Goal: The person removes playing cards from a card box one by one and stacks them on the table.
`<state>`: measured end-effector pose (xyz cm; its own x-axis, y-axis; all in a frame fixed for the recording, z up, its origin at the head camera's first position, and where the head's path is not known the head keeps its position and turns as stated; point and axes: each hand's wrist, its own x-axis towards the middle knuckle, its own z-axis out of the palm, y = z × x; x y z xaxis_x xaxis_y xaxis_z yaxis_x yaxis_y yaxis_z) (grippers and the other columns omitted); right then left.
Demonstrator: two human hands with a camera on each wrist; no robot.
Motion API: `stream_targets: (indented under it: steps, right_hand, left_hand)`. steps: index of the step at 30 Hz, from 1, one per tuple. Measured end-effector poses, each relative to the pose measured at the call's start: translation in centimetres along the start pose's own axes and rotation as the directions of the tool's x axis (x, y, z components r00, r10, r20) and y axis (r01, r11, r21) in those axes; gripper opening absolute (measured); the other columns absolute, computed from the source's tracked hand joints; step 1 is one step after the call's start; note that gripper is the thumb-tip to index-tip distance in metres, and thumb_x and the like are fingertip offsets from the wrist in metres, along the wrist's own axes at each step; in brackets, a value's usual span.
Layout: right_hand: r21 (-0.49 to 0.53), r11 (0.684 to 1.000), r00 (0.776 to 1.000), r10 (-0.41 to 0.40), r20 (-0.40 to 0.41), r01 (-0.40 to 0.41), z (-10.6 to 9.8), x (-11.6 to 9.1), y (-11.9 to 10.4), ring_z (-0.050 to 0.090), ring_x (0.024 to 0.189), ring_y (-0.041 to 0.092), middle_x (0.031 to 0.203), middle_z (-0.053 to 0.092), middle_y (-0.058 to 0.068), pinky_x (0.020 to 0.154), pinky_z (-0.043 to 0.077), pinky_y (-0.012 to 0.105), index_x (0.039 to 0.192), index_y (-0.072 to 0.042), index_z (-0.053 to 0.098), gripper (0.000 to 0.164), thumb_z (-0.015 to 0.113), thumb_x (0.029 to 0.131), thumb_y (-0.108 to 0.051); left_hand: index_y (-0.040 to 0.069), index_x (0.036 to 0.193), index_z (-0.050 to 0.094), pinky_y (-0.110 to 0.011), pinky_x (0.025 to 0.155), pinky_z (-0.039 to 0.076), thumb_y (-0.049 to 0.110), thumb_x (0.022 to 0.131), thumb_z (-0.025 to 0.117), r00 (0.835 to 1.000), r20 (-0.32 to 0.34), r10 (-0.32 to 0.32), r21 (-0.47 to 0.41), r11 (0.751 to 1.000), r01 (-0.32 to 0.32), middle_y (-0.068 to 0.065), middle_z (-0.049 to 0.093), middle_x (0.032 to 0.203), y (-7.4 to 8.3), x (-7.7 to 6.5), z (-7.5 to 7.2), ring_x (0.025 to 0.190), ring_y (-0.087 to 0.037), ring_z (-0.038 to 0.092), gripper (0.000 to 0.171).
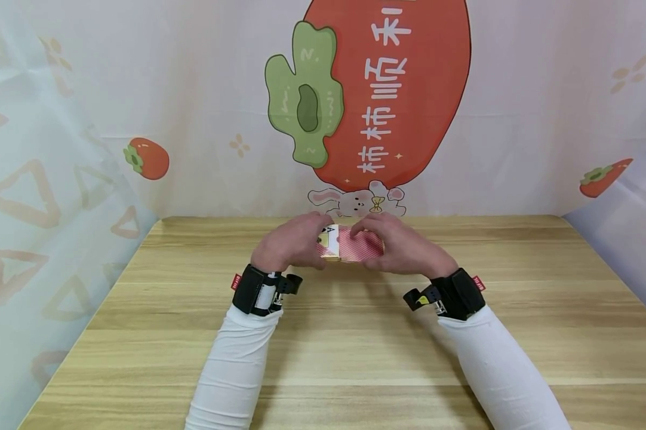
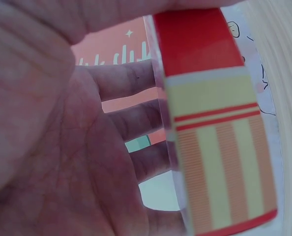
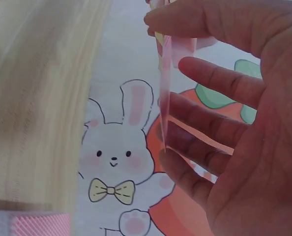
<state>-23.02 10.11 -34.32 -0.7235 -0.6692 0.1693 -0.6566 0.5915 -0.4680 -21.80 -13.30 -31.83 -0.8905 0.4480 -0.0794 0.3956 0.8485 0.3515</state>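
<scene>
In the head view both hands meet over the far edge of the table. My left hand point(image 1: 291, 243) grips a playing card box point(image 1: 329, 239) with an ace printed on its front. Its red and striped side point(image 2: 219, 162) fills the left wrist view, with the thumb above and the fingers behind. Beside the box, my right hand point(image 1: 403, 245) pinches a playing card point(image 1: 359, 245) with a red patterned back. The card appears edge-on point(image 3: 165, 93) in the right wrist view, between thumb and fingers. Whether it is a single card cannot be told.
A block with a red patterned top point(image 3: 43, 225), like a card stack, lies at the lower left of the right wrist view. The wooden table point(image 1: 355, 358) ends against a printed cloth backdrop point(image 1: 205, 107). Straps with small cameras point(image 1: 460, 292) sit on both wrists.
</scene>
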Motion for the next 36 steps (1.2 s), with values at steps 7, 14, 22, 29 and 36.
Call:
stream_targets:
  steps: [7, 14, 22, 29, 36]
  right_hand:
    - [-0.045, 0.999, 1.0, -0.001, -0.022, 0.0, -1.1, -0.5, 0.3, 0.051, 0.113, 0.027, 0.124, 0.06, 0.006, 0.092, 0.047, 0.045, 0.121, -0.014, 0.066, 0.05, 0.086, 0.076, -0.013]
    - [-0.041, 0.999, 0.999, 0.012, -0.039, -0.014, -1.9, -0.8, 0.4, 0.051, 0.112, 0.027, 0.124, 0.06, 0.007, 0.089, 0.049, 0.043, 0.122, -0.013, 0.066, 0.049, 0.086, 0.077, -0.014]
    - [-0.071, 0.989, 0.986, 0.118, -0.119, -0.127, -2.7, -1.2, 0.4, 0.047, 0.121, 0.036, 0.131, 0.057, 0.016, 0.086, 0.052, 0.048, 0.123, -0.009, 0.067, 0.049, 0.086, 0.077, -0.015]
    - [-0.082, 0.956, 0.949, 0.265, -0.169, -0.282, -3.2, -1.4, 1.0, 0.052, 0.099, 0.033, 0.109, 0.059, 0.017, 0.081, 0.047, 0.047, 0.122, -0.004, 0.066, 0.048, 0.084, 0.079, -0.018]
    - [-0.03, 0.886, 0.885, 0.46, -0.077, -0.463, -3.3, -1.5, 2.1, 0.055, 0.095, 0.033, 0.107, 0.06, 0.019, 0.077, 0.05, 0.044, 0.129, 0.001, 0.06, 0.052, 0.077, 0.085, -0.022]
  left_hand:
    - [0.005, 0.132, 0.056, -0.036, 0.087, 0.05, 0.013, 0.071, 0.09, 1.0, -0.002, -0.022, -0.021, 1.0, 0.022, -0.006, 0.061, 0.112, -0.4, -0.1, -0.2, 0.101, -0.023, 0.056, 0.07]
    - [0.004, 0.132, 0.055, -0.036, 0.088, 0.05, 0.014, 0.071, 0.089, 1.0, 0.001, -0.013, -0.02, 1.0, 0.013, -0.009, 0.062, 0.114, -0.6, -0.2, -0.4, 0.101, -0.024, 0.057, 0.07]
    - [0.006, 0.137, 0.052, -0.037, 0.09, 0.049, 0.014, 0.073, 0.089, 0.998, 0.013, -0.055, -0.038, 0.998, 0.055, -0.008, 0.061, 0.115, -0.7, -0.3, -0.4, 0.102, -0.024, 0.056, 0.074]
    - [0.006, 0.135, 0.053, -0.036, 0.088, 0.049, 0.015, 0.073, 0.088, 0.998, 0.01, -0.06, -0.049, 0.997, 0.06, -0.007, 0.062, 0.111, -0.9, -0.3, -0.4, 0.101, -0.024, 0.057, 0.072]
    - [0.005, 0.135, 0.05, -0.036, 0.087, 0.049, 0.016, 0.073, 0.088, 0.998, 0.005, -0.059, -0.054, 0.997, 0.059, -0.007, 0.06, 0.11, -0.8, -0.4, -0.6, 0.1, -0.024, 0.056, 0.073]
